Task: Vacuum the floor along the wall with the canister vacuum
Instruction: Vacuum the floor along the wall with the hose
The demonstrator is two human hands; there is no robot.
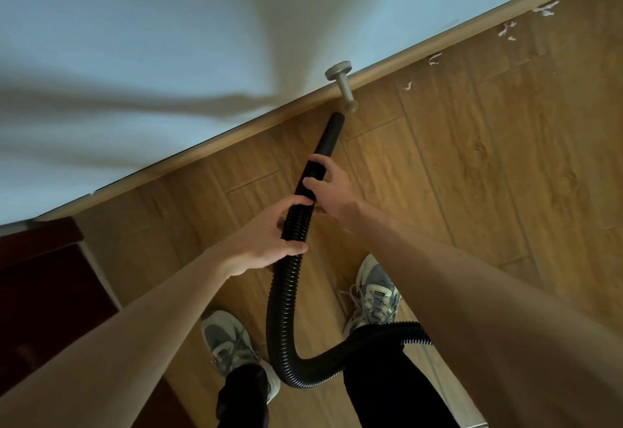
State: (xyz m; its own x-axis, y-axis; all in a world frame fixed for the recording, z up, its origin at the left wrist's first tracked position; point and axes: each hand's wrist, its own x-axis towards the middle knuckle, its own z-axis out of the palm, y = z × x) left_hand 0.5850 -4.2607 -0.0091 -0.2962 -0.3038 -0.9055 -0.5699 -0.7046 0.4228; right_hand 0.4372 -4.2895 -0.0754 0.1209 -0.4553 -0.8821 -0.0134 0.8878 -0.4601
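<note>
A black ribbed vacuum hose (281, 309) curves up from behind my right leg to a smooth black nozzle (329, 135). The nozzle tip sits on the wooden floor (472, 157) close to the baseboard (236, 132), just below a metal door stopper (344, 85). My left hand (266, 242) grips the ribbed hose from the left. My right hand (328, 188) grips it higher up, where the hose meets the nozzle. White paper scraps (505, 31) lie along the baseboard further right. The canister is out of view.
A pale wall (168, 39) runs diagonally across the top. A dark red wooden door or frame (40, 286) stands at the lower left. My two grey sneakers (374, 292) stand on the floor either side of the hose loop.
</note>
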